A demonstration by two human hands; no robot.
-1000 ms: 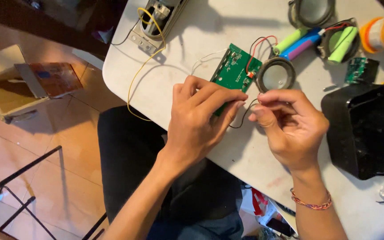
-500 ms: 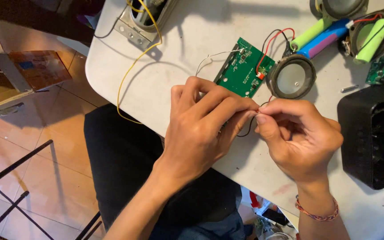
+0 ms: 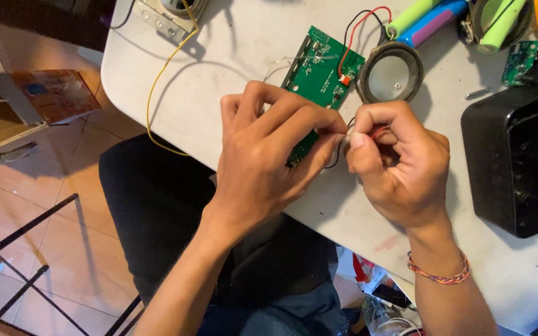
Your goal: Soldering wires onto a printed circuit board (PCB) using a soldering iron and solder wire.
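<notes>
Grip: both hands are pinching together at the middle of the frame; the left hand point(image 3: 269, 162) is closing thumb and forefinger on the end of a thin wire point(image 3: 378, 132), and the right hand point(image 3: 400, 165) is clamping its thumb and forefinger on the same spot, so the two grips are meeting tip to tip.
Wire: red and black strands are showing just beside the right thumb; which strand each hand is actually gripping is hard to tell, since the fingertips are covering the join.
Why held so: the hands are hovering just above the table point(image 3: 231, 56), probably to keep the fine end steady and taut while the fingers are working on it.
Circuit board: the green circuit board point(image 3: 325, 68) is lying flat just above the left knuckles, its lower end hidden under that hand, with red and black leads arching off its upper right edge.
Speaker: a round speaker cone point(image 3: 390, 76) is sitting just right of the board, near enough for its short leads to reach.
Upper right: cylindrical cells point(image 3: 431, 15) in green and blue are lying together, pushed away from the hands.
Right edge: a black plastic housing point(image 3: 521, 158) is resting open side up, set aside well apart from the grip.
Upper left: a yellow wire point(image 3: 160, 74) is trailing over the table edge.
</notes>
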